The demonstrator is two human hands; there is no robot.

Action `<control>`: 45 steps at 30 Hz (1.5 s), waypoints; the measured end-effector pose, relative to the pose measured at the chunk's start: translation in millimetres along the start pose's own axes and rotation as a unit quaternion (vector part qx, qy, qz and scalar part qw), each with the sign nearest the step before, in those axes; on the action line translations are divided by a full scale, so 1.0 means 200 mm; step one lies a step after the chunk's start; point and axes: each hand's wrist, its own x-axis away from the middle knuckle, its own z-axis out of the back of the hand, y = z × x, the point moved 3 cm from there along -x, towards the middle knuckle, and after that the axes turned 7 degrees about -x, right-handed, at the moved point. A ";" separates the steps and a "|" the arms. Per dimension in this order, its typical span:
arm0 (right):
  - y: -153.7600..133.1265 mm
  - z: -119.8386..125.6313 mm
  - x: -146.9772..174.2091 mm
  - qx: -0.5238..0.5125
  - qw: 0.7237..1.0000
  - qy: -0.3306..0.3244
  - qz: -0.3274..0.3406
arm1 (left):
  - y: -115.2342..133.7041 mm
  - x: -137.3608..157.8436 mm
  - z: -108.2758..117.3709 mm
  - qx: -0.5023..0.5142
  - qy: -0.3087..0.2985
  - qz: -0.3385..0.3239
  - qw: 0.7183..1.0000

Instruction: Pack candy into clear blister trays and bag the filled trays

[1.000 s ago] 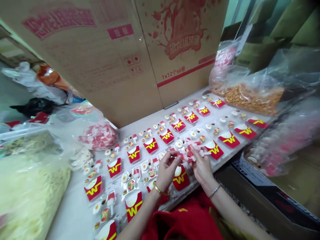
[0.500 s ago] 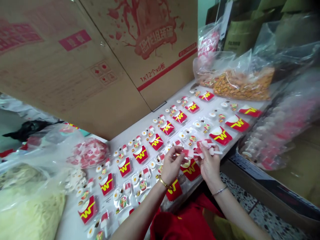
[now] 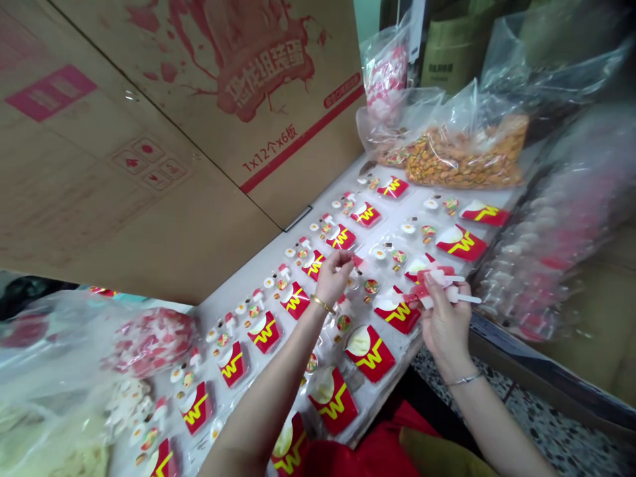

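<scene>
My right hand (image 3: 447,324) is closed on a small bunch of red-and-white toy popsicles (image 3: 428,285), their white sticks pointing right. Over the far middle of the rows, my left hand (image 3: 335,275) pinches one red-tipped toy popsicle (image 3: 356,262), partly hidden by the fingers. Below both hands lie rows of clear plastic trays, each with a red fries carton (image 3: 370,354) marked in yellow. Beside the cartons sit tiny fried eggs (image 3: 379,254), round pizza-like pieces (image 3: 371,286) and little burgers. Some trays in the back row hold a popsicle (image 3: 229,321) too.
A big cardboard box (image 3: 199,165) stands along the table's back edge. Bags of orange pieces (image 3: 464,159) and of red-and-white pieces (image 3: 152,341) lie at either end. To the right, an open carton (image 3: 527,358) holds stacked packed trays.
My left hand has moved away from the right hand, up and left over the trays, carrying a popsicle. My right hand has shifted right with the bunch. The view has turned slightly.
</scene>
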 end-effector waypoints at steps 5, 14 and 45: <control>-0.03 0.03 -0.05 -0.001 1.000 0.013 -0.018 | -0.05 -0.16 -0.06 -0.179 -0.101 -0.036 0.978; -0.02 0.00 -0.10 -0.015 0.999 0.023 -0.035 | 0.10 -0.02 -0.11 -0.222 -0.132 -0.091 0.962; -0.14 0.15 -0.26 -0.024 0.991 -0.062 -0.118 | 0.24 -0.32 -0.56 -0.460 -0.154 -0.323 0.812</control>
